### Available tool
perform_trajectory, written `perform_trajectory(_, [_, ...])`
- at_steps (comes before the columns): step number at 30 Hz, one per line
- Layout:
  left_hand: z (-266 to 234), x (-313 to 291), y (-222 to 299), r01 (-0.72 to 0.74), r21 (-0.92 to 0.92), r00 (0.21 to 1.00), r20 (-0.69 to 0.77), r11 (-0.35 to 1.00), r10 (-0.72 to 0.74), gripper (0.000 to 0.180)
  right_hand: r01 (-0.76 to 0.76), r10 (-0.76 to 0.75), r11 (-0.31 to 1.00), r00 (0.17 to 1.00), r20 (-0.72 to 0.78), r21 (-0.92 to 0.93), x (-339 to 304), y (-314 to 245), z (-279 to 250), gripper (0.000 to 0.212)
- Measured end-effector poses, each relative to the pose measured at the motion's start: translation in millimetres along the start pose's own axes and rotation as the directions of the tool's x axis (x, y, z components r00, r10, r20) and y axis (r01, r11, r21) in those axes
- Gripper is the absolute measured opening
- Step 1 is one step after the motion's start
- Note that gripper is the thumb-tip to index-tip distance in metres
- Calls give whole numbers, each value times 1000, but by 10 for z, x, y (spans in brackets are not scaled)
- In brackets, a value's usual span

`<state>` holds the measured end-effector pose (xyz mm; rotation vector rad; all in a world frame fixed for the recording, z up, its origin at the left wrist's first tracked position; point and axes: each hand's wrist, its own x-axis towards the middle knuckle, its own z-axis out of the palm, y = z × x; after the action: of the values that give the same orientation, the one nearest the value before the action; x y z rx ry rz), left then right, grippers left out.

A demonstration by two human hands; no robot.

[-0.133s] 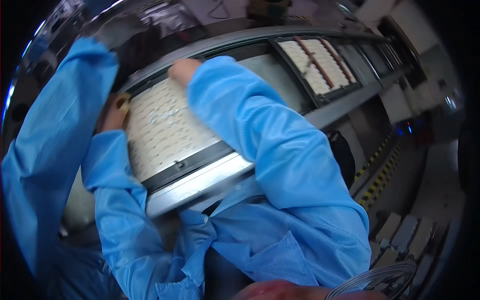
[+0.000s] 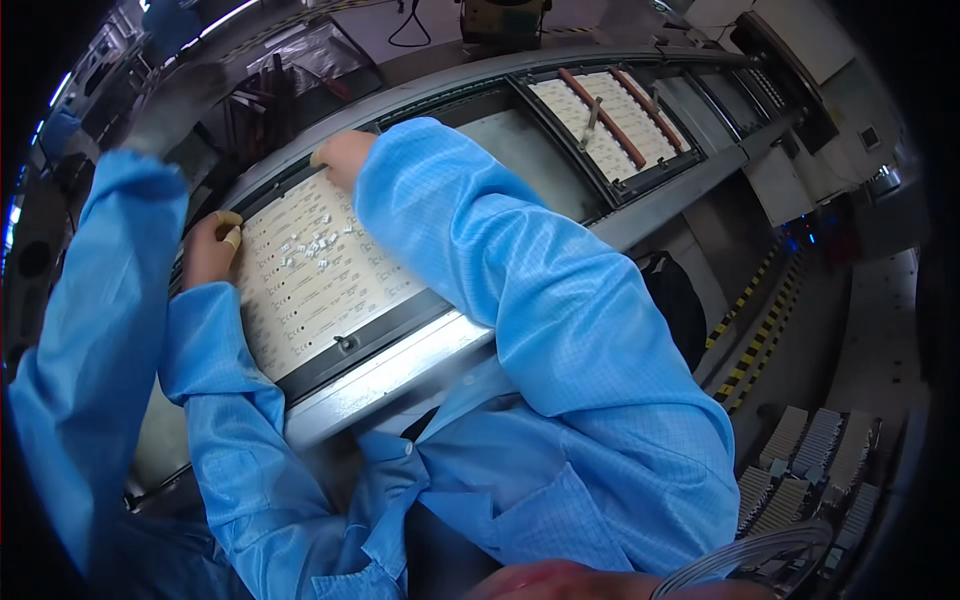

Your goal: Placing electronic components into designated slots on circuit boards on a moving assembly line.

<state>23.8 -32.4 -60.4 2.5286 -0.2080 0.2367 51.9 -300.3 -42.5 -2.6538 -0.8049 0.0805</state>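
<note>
A white panel printed with rows of small marks lies in a dark frame on a metal conveyor. Several small whitish pieces are scattered on its middle. At the panel's left edge is my left hand, its fingers bent in and a yellowish cover on a fingertip. My right hand reaches to the panel's far edge, with fingers curled down and partly hidden. Both hands appear closed on the panel's border. A co-worker's blue sleeve rises along the left, its blurred hand beyond my left hand.
Farther along the conveyor rail sits another white panel crossed by brown bars. Dark equipment stands behind the line. Ribbed grey parts are stacked at lower right, near yellow-black floor tape.
The co-worker's arm has drawn down and to the left. My hands stay at the same places on the panel; the whole view has shifted slightly and is sharper.
</note>
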Motion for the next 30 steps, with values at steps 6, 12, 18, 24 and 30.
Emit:
perform_trajectory(6, [-161,45,116,21,24,996,85,999,-23,17,144,-140,989,982,-123,23,-238,101,-125,24])
perform_trajectory(12, [-212,-170,489,20,17,997,70,1000,-21,17,77,-73,992,996,-44,101,-445,-51,-217,20])
perform_trajectory(18, [-221,-185,494,-29,139,986,166,990,5,18,27,-29,996,999,14,90,-464,-154,-187,21])
perform_trajectory(24, [-219,-142,473,-177,266,970,209,948,123,19,19,-22,994,1000,22,104,-458,-218,-200,20])
perform_trajectory(30, [-239,-153,482,-181,306,964,242,935,107,19,47,-49,993,999,16,108,-462,-246,-179,20])
